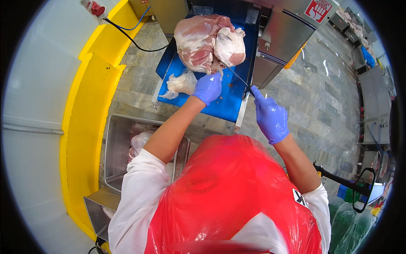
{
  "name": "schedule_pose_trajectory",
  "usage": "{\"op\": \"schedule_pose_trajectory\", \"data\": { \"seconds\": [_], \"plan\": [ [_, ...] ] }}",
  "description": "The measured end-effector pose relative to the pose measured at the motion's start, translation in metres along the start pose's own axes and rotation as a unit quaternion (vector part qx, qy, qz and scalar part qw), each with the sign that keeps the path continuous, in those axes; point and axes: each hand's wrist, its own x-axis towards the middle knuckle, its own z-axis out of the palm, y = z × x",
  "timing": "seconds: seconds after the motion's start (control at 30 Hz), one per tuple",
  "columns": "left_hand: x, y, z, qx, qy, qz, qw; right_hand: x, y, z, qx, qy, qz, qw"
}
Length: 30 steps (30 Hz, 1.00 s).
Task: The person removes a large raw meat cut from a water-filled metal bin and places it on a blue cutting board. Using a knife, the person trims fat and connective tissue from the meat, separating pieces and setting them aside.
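Note:
A large piece of raw meat [196,40] with pale fat and skin lies at the far end of a blue conveyor belt [228,103]. My left hand [208,89], in a purple glove, pinches a loose flap at the meat's near edge. In my right hand [270,116], also gloved in purple, is the dark handle of a knife [240,78]. Its thin blade slants up and left, with the tip at the meat's lower edge beside the left hand's fingers. A whitish trimmed piece of fat [182,83] rests on the belt left of my left hand.
A steel tub [111,148] with meat in it stands at lower left, and another steel container [99,211] is below it. Yellow barrier [86,101] runs along the left wall. Steel machine housing [279,38] rises right of the belt. A black cable [137,42] hangs near the belt's far left.

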Motion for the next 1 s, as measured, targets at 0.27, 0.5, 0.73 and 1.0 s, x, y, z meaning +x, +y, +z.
{"op": "schedule_pose_trajectory", "data": {
  "seconds": [0.27, 0.5, 0.73, 1.0],
  "plan": [
    [-0.002, 0.008, 0.005, 0.055, 0.019, 0.047, 0.997, 0.033, -0.03, -0.033, -0.046, 0.023, -0.061, 0.997],
    [0.002, -0.008, 0.007, 0.111, -0.013, 0.061, 0.992, 0.119, -0.075, -0.085, -0.155, -0.112, -0.194, 0.962],
    [-0.015, -0.016, 0.007, 0.028, 0.039, 0.062, 0.997, 0.222, -0.12, -0.102, -0.284, -0.275, -0.247, 0.885],
    [-0.018, -0.028, -0.006, 0.009, 0.097, 0.057, 0.994, 0.276, -0.107, -0.105, -0.33, -0.387, -0.178, 0.842]
  ]
}}
